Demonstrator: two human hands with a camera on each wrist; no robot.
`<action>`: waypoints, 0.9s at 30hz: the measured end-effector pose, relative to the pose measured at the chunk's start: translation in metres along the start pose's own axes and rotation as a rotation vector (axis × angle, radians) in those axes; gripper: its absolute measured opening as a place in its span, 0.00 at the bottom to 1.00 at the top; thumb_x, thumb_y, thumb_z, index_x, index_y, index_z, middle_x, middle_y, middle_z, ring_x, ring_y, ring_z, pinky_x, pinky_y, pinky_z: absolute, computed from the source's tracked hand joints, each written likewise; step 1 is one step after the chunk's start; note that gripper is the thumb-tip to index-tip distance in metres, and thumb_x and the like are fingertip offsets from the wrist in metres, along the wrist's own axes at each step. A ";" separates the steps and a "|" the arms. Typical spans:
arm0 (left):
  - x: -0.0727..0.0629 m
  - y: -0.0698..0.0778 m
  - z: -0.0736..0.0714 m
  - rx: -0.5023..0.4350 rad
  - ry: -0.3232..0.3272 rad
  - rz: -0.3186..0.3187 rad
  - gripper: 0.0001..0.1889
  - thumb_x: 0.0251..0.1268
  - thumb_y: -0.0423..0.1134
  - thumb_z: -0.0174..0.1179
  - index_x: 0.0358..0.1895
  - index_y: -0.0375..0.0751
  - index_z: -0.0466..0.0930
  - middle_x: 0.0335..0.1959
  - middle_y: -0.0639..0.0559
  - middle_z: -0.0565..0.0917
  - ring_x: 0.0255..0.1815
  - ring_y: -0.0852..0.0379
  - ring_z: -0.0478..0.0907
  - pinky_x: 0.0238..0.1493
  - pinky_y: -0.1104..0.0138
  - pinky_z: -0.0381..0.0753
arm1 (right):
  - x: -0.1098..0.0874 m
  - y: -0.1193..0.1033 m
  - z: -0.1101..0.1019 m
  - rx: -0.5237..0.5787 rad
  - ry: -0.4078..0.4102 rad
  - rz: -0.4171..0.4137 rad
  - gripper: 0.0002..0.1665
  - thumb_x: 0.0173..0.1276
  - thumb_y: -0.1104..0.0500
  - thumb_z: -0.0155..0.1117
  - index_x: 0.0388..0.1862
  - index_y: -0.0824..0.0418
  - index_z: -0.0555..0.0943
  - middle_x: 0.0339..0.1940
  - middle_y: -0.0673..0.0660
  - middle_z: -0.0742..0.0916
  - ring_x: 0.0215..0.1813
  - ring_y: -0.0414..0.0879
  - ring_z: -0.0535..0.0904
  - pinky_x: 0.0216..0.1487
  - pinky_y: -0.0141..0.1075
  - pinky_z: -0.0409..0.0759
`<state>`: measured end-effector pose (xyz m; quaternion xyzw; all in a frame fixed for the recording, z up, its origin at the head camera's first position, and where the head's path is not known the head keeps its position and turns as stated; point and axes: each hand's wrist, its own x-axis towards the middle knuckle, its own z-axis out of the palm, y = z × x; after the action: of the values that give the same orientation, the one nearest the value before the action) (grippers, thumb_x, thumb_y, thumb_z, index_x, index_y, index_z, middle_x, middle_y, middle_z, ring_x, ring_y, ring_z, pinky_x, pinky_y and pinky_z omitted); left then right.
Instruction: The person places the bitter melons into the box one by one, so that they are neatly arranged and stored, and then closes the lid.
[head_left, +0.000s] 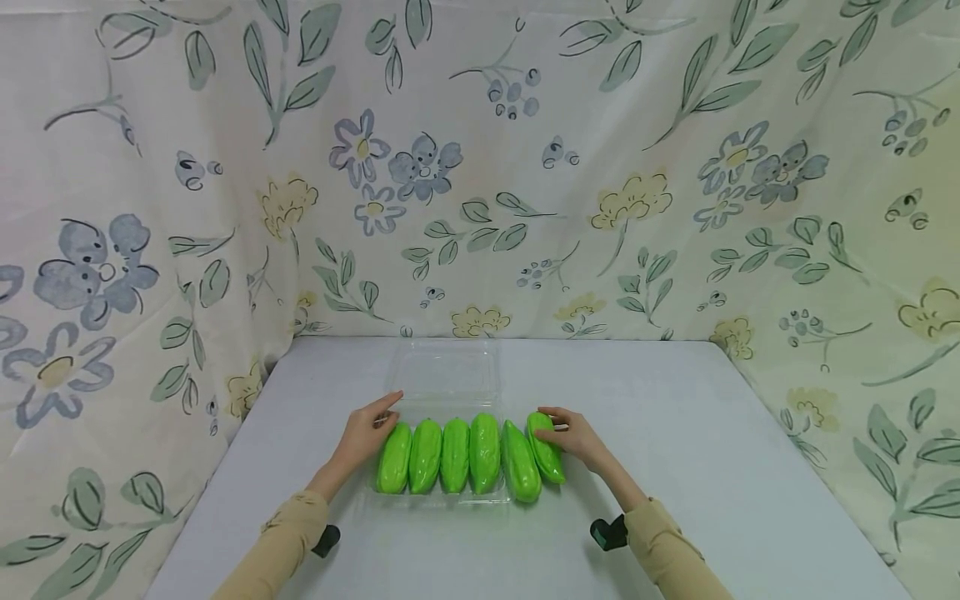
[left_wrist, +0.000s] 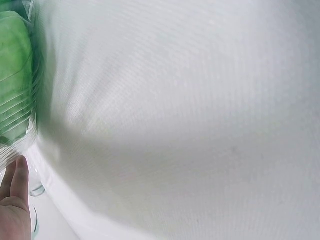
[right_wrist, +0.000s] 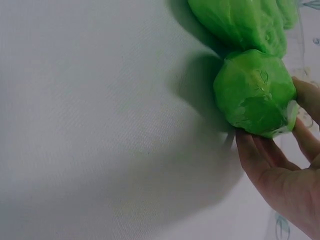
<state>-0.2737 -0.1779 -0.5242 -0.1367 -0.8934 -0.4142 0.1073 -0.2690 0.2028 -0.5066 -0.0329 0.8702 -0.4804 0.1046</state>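
A row of several bright green, oblong gourd-like pieces [head_left: 454, 458] lies in a clear plastic box [head_left: 480, 498] on the table. To their right, another green gourd-like piece [head_left: 520, 462] leans beside the box's right side. My right hand [head_left: 573, 435] grips the rightmost gourd-like piece [head_left: 545, 450], thumb and fingers around its upper part; its rounded, wrapped-looking end [right_wrist: 256, 92] faces the right wrist view. At the box's upper left, my left hand [head_left: 367, 432] touches the edge with extended fingers. Only part of this hand [left_wrist: 15, 205] appears in the left wrist view, by the ridged plastic wall.
The box's clear lid [head_left: 446, 371] lies opened toward the back. A white table [head_left: 637, 383] carries everything, with floral cloth [head_left: 480, 167] hanging behind and at both sides. Dark wrist devices [head_left: 609, 533] sit beneath the beige sleeves.
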 end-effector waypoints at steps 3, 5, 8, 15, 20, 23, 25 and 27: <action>0.000 0.000 0.000 0.001 0.002 0.000 0.21 0.67 0.32 0.56 0.63 0.41 0.73 0.63 0.41 0.75 0.50 0.45 0.83 0.52 0.57 0.84 | 0.000 0.000 0.001 -0.003 0.005 0.001 0.30 0.63 0.55 0.67 0.63 0.62 0.74 0.62 0.69 0.76 0.59 0.64 0.74 0.50 0.47 0.84; 0.000 0.000 0.000 0.003 0.002 0.003 0.21 0.67 0.32 0.56 0.63 0.41 0.73 0.63 0.40 0.75 0.50 0.44 0.83 0.51 0.57 0.84 | -0.001 0.000 0.001 -0.002 0.008 0.001 0.30 0.63 0.55 0.67 0.63 0.62 0.74 0.62 0.69 0.77 0.59 0.64 0.74 0.50 0.47 0.84; 0.000 0.000 0.000 0.000 0.002 0.006 0.21 0.67 0.32 0.56 0.63 0.40 0.73 0.63 0.40 0.75 0.50 0.44 0.83 0.51 0.56 0.84 | -0.001 -0.001 0.001 0.005 0.011 0.000 0.30 0.63 0.56 0.67 0.63 0.63 0.74 0.62 0.69 0.76 0.60 0.64 0.74 0.50 0.47 0.84; 0.000 -0.001 0.001 0.002 0.012 0.021 0.21 0.66 0.31 0.57 0.63 0.37 0.73 0.62 0.39 0.75 0.49 0.42 0.83 0.50 0.55 0.85 | -0.002 0.000 0.002 0.018 0.023 0.007 0.30 0.62 0.56 0.67 0.63 0.63 0.74 0.62 0.70 0.76 0.60 0.64 0.74 0.49 0.46 0.85; 0.001 0.000 0.001 0.002 0.020 0.034 0.21 0.65 0.31 0.57 0.62 0.37 0.73 0.62 0.39 0.76 0.49 0.42 0.83 0.49 0.55 0.85 | -0.003 0.000 0.002 0.023 0.034 0.011 0.30 0.62 0.56 0.67 0.63 0.63 0.74 0.62 0.70 0.76 0.61 0.64 0.73 0.50 0.47 0.84; 0.000 0.001 0.001 0.002 0.021 0.040 0.21 0.65 0.30 0.57 0.62 0.36 0.73 0.62 0.38 0.76 0.49 0.42 0.83 0.49 0.54 0.85 | -0.004 0.001 0.002 0.042 0.038 0.017 0.31 0.62 0.55 0.68 0.63 0.63 0.74 0.62 0.69 0.76 0.61 0.64 0.73 0.51 0.47 0.84; 0.000 0.000 0.001 0.003 0.021 0.037 0.21 0.65 0.30 0.57 0.62 0.36 0.73 0.62 0.38 0.76 0.49 0.42 0.83 0.49 0.54 0.85 | -0.005 0.002 0.001 0.062 0.039 0.027 0.32 0.62 0.55 0.68 0.63 0.63 0.73 0.62 0.70 0.76 0.62 0.64 0.72 0.51 0.47 0.84; 0.000 0.000 0.001 0.009 0.018 0.033 0.21 0.65 0.30 0.57 0.62 0.36 0.73 0.62 0.38 0.75 0.49 0.42 0.83 0.50 0.54 0.85 | -0.006 0.003 0.001 0.094 0.041 0.045 0.32 0.62 0.54 0.68 0.64 0.62 0.73 0.62 0.71 0.75 0.62 0.64 0.72 0.50 0.47 0.84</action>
<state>-0.2740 -0.1771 -0.5253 -0.1470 -0.8918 -0.4098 0.1228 -0.2625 0.2045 -0.5084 0.0016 0.8492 -0.5187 0.0990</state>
